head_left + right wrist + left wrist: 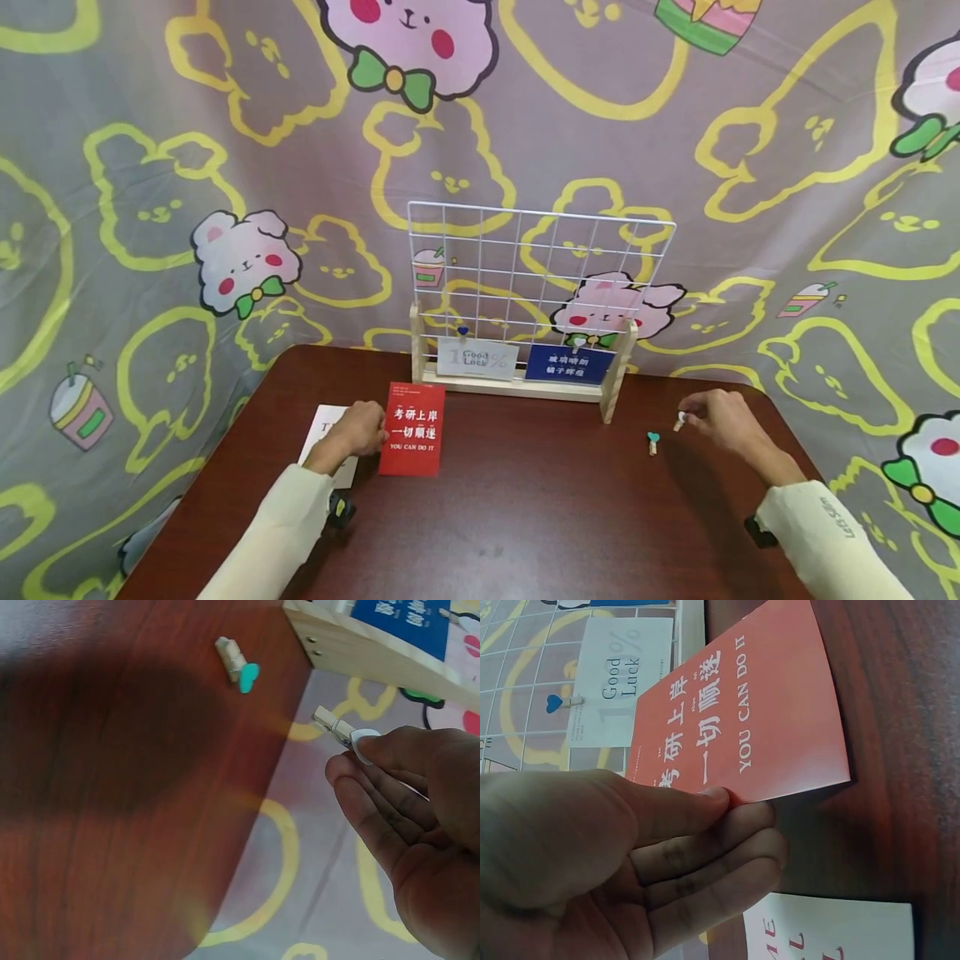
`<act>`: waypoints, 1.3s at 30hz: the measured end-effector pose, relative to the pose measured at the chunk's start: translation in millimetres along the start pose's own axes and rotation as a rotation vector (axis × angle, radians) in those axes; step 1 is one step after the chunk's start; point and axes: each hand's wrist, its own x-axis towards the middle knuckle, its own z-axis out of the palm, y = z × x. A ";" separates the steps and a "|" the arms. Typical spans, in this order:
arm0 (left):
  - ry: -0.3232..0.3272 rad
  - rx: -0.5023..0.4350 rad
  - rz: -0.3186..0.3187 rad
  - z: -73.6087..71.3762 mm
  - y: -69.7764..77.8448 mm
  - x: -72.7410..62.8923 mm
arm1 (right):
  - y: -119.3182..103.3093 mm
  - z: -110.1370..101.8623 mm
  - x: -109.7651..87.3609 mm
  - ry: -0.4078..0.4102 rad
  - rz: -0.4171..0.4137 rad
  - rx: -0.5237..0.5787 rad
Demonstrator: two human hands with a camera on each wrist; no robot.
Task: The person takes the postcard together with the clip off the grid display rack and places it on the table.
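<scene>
My left hand (358,429) pinches a red card (412,429) by its left edge, thumb on the printed face. In the left wrist view the red card (757,705) tilts up from the table. Under that hand lies a white card (832,930) with red letters. My right hand (723,417) holds a small wooden clothespin (334,724) with a white heart between thumb and fingertips, raised over the table's right side. Another clothespin (652,443), with a teal heart, lies on the table just left of it.
A white wire grid (540,250) in a wooden stand (517,386) stands at the back. Clipped on it are a white "Good Luck" card (477,358) and a blue card (567,365). A patterned curtain (337,167) surrounds the brown table (525,500).
</scene>
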 end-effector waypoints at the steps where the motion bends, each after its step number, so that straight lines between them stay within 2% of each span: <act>1: -0.001 -0.007 -0.004 0.6 -0.3 -0.6 | 1.4 1.5 -1.3 -0.004 -0.001 -0.003; 8: -0.013 0.004 -0.032 4.0 -1.2 -4.6 | 12.7 12.0 -8.7 -0.038 0.010 0.003; 14: 0.002 0.037 -0.017 3.8 -1.8 -8.5 | 18.5 21.1 -11.1 -0.048 -0.002 0.032; 23: -0.007 0.062 -0.048 4.8 -2.9 -12.6 | 19.7 28.8 -13.8 -0.076 -0.011 0.040; 32: 0.010 0.094 -0.031 3.3 -4.8 -14.5 | 21.5 35.7 -16.0 -0.103 -0.020 0.068; 39: -0.023 0.071 -0.090 3.5 -4.1 -16.0 | 22.2 40.4 -17.3 -0.141 0.026 0.083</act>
